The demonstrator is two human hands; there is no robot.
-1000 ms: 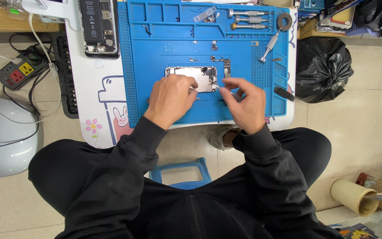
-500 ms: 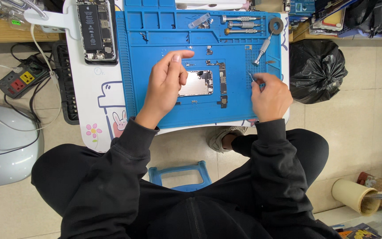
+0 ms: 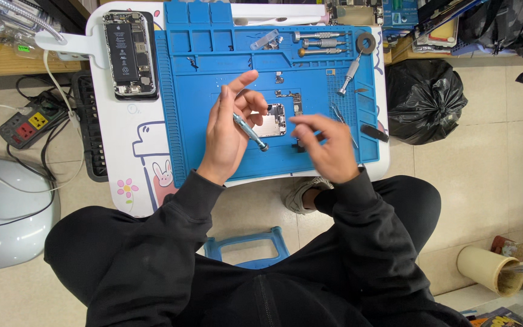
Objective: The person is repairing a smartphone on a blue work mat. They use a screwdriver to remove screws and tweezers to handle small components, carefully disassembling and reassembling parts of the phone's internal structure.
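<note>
My left hand (image 3: 230, 130) holds a small silver screwdriver (image 3: 250, 131) over the blue work mat (image 3: 201, 72), its tip pointing down and right. Just beyond it lies a silver circuit board (image 3: 273, 122) with a small black part (image 3: 296, 102) beside it. My right hand (image 3: 325, 144) hovers blurred to the right of the board, fingers spread, nothing seen in it. A pair of tweezers (image 3: 341, 118) lies on the mat by that hand.
An opened phone (image 3: 129, 54) lies on the white table at the left. Several screwdrivers (image 3: 322, 43) and a tape ring (image 3: 365, 42) sit at the mat's top. A black bag (image 3: 428, 100) stands right; a power strip (image 3: 26, 126) lies left.
The screwdriver has passed from my right hand into my left hand. My right hand moved left toward the board, and the tweezers now lie on the mat.
</note>
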